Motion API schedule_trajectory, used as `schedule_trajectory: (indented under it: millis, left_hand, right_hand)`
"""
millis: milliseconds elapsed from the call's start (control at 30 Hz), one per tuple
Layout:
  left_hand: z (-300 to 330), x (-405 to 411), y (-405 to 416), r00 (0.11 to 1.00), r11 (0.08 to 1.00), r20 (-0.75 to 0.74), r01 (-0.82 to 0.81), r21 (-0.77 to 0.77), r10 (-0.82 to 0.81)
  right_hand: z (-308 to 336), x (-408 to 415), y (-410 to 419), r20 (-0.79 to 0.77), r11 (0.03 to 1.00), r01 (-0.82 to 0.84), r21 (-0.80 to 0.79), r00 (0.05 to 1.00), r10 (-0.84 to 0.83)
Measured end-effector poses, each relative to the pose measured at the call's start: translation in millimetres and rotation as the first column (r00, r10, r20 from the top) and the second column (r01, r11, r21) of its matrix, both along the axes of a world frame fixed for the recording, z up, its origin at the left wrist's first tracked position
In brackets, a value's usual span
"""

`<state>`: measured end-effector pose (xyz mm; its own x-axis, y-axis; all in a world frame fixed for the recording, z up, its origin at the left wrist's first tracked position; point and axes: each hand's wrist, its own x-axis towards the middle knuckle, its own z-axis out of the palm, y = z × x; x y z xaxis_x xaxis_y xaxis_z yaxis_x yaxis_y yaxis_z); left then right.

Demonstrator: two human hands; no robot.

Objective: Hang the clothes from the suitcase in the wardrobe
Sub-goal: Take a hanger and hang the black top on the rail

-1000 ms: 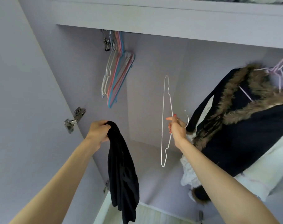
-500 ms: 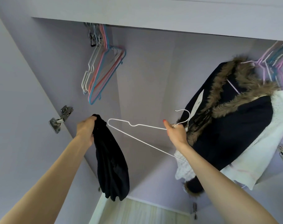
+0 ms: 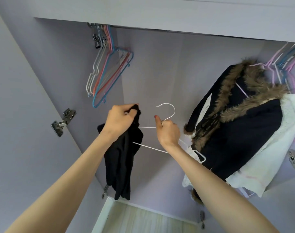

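Black garment (image 3: 121,158) bunched in raised left hand (image 3: 119,118); right hand (image 3: 167,130) pinches white hanger (image 3: 167,113).

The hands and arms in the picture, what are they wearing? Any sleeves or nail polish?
Both arms are bare, with no sleeves showing up to the bottom edge of the picture. The right hand has red polish on its thumbnail and what looks like a thin ring on one finger. The left hand shows a bit of red nail too. No watch or bracelet.

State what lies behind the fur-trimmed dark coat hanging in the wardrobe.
A white garment shows behind the fur-trimmed dark coat, with pastel hangers above. The coat covers most of it, so its type stays unclear.
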<state>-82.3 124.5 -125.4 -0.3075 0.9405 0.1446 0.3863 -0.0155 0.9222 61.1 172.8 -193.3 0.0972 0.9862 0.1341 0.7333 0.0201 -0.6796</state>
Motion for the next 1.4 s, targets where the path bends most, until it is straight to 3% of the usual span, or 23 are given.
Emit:
schedule_trajectory:
  millis: [100,167,233,300,367,433,500,567,700,833,900,1033,1067,1167,1233,1300,1400]
  left_hand:
    - [15.2,3.5,-9.5,0.963,0.955,0.027,0.271,-0.118,-0.270]
    - [16.4,-4.9,-13.1,0.940,0.933,-0.035,0.331,-0.142,-0.339]
    - [13.2,-22.7,-8.6,0.942,0.990,-0.322,0.123,0.066,-0.096]
    - [9.4,-44.4,-2.4,0.883,0.963,-0.443,-0.035,0.267,0.154]
    - [5.9,-59.7,-0.1,0.918,0.973,-0.368,-0.068,0.221,0.148]
    - [-1.3,-61.8,-4.3,0.994,0.998,-0.108,-0.028,-0.051,0.022]
    - [-12.0,-56.5,-11.0,0.991,0.965,0.110,0.106,-0.240,-0.082]
    - [-21.2,-52.6,-11.4,0.988,0.974,0.107,0.133,-0.184,-0.114]
    - [-1.3,-57.6,2.1,0.993,0.992,0.112,-0.060,0.111,0.047]
    - [31.4,-48.2,9.4,0.996,0.964,-0.087,0.017,0.266,0.006]
    - [39.9,-39.4,10.6,0.980,0.955,-0.198,0.076,0.286,-0.019]
    - [48.9,-37.6,12.9,0.947,0.936,-0.320,0.081,0.343,0.035]
    - [52.0,-38.2,13.2,0.941,0.931,-0.334,0.071,0.359,0.056]
    - [58.4,-36.5,13.0,0.911,0.932,-0.398,0.046,0.360,0.109]
    - [55.7,-35.6,14.3,0.884,0.941,-0.449,0.035,0.337,0.128]
    - [50.4,-38.1,15.4,0.823,0.942,-0.528,-0.025,0.335,0.210]
    - [41.3,-49.6,16.6,0.588,0.918,-0.718,-0.123,0.376,0.373]
  right_hand:
    - [3.6,-5.1,3.3,-0.230,0.999,0.028,-0.030,0.973,-0.034]
    - [2.2,0.1,8.4,-0.385,0.999,0.020,-0.040,0.922,-0.034]
    - [0.8,8.9,9.5,-0.450,0.999,0.022,-0.027,0.892,-0.032]
    - [-2.5,19.1,9.3,-0.498,0.999,0.033,-0.029,0.866,-0.043]
    - [-3.9,29.3,8.3,-0.552,0.995,0.073,-0.070,0.828,-0.099]
    - [-2.1,37.2,7.6,-0.621,0.988,0.090,-0.126,0.770,-0.149]
    - [-0.1,43.6,8.1,-0.682,0.984,0.077,-0.161,0.712,-0.168]
    - [0.7,49.7,8.5,-0.710,0.978,0.077,-0.192,0.677,-0.192]
    - [-8.4,64.5,4.6,-0.671,0.981,0.103,-0.167,0.717,-0.189]
    - [-23.9,66.5,-0.3,-0.547,0.980,0.165,-0.108,0.814,-0.197]
    - [-24.3,59.1,-0.3,-0.575,0.982,0.153,-0.114,0.796,-0.191]
    - [-22.4,48.6,2.5,-0.795,0.949,0.121,-0.292,0.520,-0.311]
    - [-22.8,45.1,1.4,-0.801,0.948,0.113,-0.297,0.512,-0.311]
    - [-20.6,28.2,-0.7,-0.736,0.977,0.113,-0.179,0.644,-0.210]
    - [-12.0,13.8,0.8,-0.745,0.987,0.082,-0.137,0.648,-0.158]
    - [-0.7,4.9,4.5,-0.786,0.989,0.063,-0.134,0.601,-0.145]
    - [10.3,-0.1,10.0,-0.733,0.998,0.047,-0.050,0.677,-0.069]
